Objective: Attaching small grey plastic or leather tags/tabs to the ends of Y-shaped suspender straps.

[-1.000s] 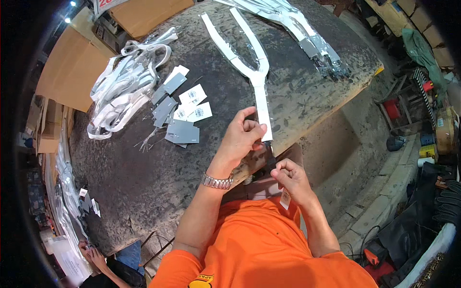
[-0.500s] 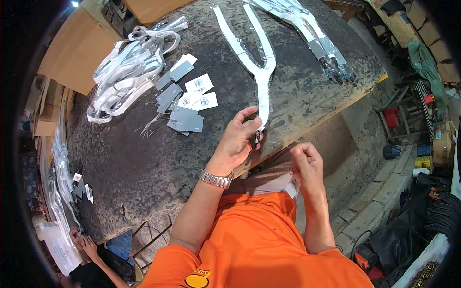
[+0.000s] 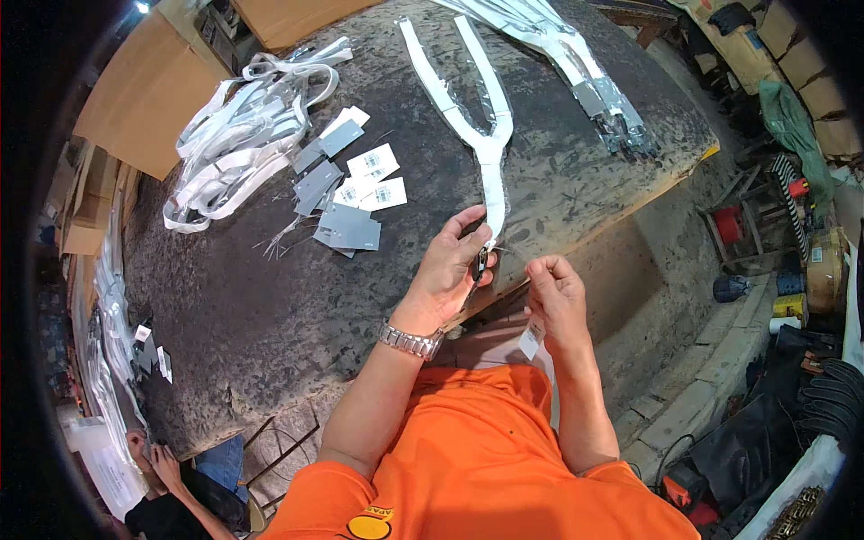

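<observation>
White strap (image 3: 492, 184), clip (image 3: 482, 257) part-hidden

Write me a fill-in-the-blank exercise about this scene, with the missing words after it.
The left hand grips a white, flat strap shaped like the letter ____.
Below the right hand hangs a small rectangular tag coloured ____.
A silver metal-link band circles the ____ wrist.

Missing words: Y; white; left.
</observation>
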A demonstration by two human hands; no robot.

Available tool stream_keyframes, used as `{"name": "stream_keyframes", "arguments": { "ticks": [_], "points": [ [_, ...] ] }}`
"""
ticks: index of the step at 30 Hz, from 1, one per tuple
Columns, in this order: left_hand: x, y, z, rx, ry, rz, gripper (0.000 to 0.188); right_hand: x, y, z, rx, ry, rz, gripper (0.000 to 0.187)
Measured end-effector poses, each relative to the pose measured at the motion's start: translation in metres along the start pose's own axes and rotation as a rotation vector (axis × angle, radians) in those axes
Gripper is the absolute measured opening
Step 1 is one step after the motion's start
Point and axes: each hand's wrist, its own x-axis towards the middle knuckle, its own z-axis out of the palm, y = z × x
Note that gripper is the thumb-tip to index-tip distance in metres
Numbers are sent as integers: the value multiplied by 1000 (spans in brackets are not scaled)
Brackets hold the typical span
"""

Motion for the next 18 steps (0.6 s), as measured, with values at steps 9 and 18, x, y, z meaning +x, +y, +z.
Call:
{"name": "stream_keyframes", "arguments": {
  "ticks": [9, 18],
  "points": [
    [0, 3, -1, -112, -40, -74, 37, -4, -9, 2, 11, 2, -40, 18],
    [2, 2, -5, -182, -110, -80, 38, 1, -6, 7, 33, -18, -7, 16]
  ]
}}
